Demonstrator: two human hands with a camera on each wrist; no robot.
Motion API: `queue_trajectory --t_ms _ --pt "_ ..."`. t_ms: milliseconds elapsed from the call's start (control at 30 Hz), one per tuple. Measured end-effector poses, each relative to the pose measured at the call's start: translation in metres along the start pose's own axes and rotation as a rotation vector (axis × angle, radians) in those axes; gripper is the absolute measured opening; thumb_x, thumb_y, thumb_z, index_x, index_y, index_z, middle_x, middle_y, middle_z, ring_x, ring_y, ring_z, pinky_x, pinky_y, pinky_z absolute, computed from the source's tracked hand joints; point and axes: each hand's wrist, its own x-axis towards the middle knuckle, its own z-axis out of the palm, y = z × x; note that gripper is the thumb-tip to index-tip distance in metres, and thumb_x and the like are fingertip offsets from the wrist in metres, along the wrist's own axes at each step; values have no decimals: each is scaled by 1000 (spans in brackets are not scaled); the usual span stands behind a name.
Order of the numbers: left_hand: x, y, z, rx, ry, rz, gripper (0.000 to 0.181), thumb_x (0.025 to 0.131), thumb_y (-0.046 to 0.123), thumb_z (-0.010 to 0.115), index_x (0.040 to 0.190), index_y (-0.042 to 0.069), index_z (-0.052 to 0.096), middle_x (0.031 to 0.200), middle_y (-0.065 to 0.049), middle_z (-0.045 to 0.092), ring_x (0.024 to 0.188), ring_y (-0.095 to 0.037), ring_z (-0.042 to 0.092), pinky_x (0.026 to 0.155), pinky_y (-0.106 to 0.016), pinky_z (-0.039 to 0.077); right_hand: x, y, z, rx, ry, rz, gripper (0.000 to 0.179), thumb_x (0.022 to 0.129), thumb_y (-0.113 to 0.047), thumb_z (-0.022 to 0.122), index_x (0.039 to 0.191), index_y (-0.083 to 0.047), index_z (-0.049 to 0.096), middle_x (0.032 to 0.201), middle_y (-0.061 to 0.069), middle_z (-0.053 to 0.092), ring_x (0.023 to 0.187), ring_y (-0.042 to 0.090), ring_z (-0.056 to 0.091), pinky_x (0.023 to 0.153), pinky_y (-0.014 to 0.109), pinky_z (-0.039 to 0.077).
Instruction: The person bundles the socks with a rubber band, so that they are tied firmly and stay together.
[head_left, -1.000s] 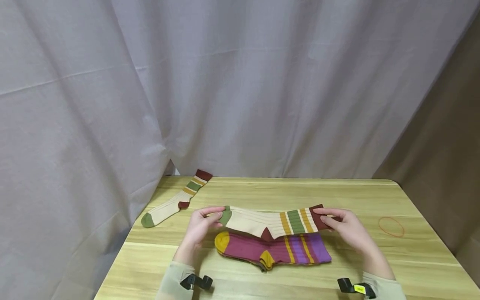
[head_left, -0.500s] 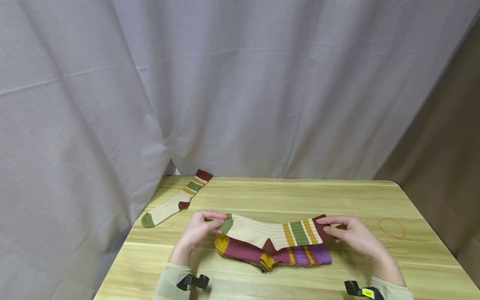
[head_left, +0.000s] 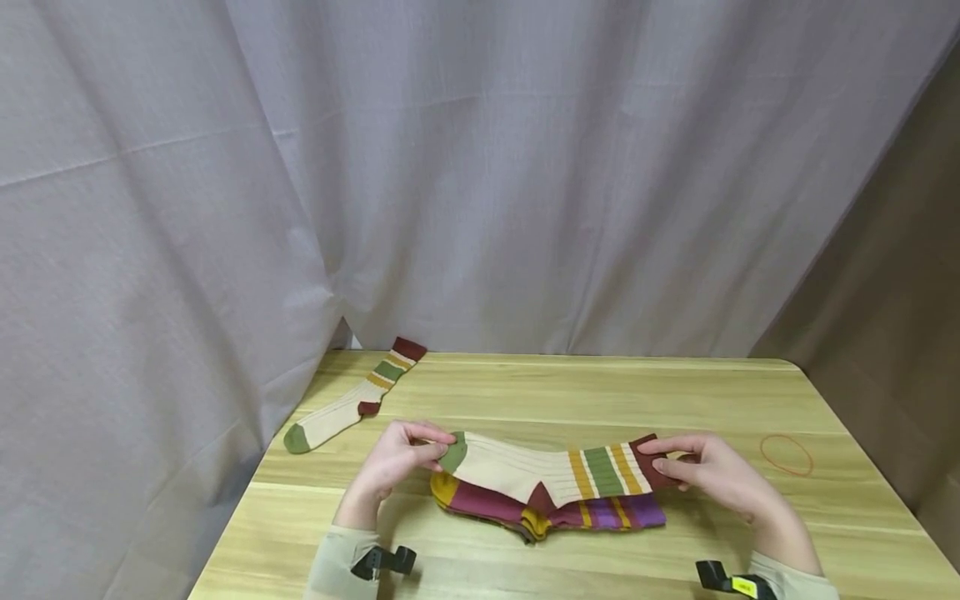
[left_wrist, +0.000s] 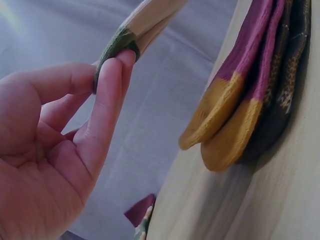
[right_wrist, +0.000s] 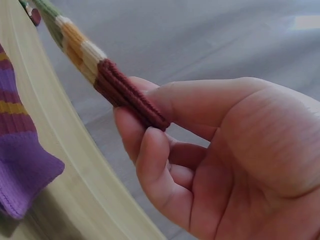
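First: Down comes the cream sock (head_left: 498,470)! Both hands have lowered it since a second ago, and the right hand (head_left: 716,473) has swung a touch outward with its end.

Second: And what that means: more of the purple socks (head_left: 487,502) on the counter (head_left: 600,392) now hides behind it in the head view. Toe lies toward toe, cuff toward cuff.

First: Is it down on them?

Second: Not yet. Both wrist views show it hanging apart from them, above the counter.

First: How are the hands doing?

Second: Left hand (head_left: 393,462) pinches the green toe (head_left: 453,452) between thumb and fingers. Right hand pinches the maroon cuff (right_wrist: 122,95) the same way. The middle dips a little, heel pointing toward the person.

First: Compared with half a second ago?

Second: Barely a nudge, slightly lower; I'd judge they're taking care over lining it up.

First: And the rest?

Second: All where it was. The matching cream sock (head_left: 333,418) lies slantwise at the far left, the orange loop (head_left: 783,435) off to the right, and dark socks (left_wrist: 280,112) peek out beneath the purple ones.
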Motion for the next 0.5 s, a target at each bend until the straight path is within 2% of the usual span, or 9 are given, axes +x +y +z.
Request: queue_trajectory --t_ms 167,500 --pt "0 2 -1 6 -21 -19 22 93 0 76 113 -10 77 123 -19 71 81 -20 71 75 -32 64 -2 0 -1 11 -27 16 38 103 -16 72 134 7 69 113 16 76 78 16 68 70 37 61" --pt "-3 2 -5 17 -94 -28 19 92 -4 76 109 -11 78 118 -17 67 83 -20 70 74 -34 65 -6 4 -3 26 -144 -34 32 104 -11 68 130 7 71 121 21 74 78 16 70 68 35 61"
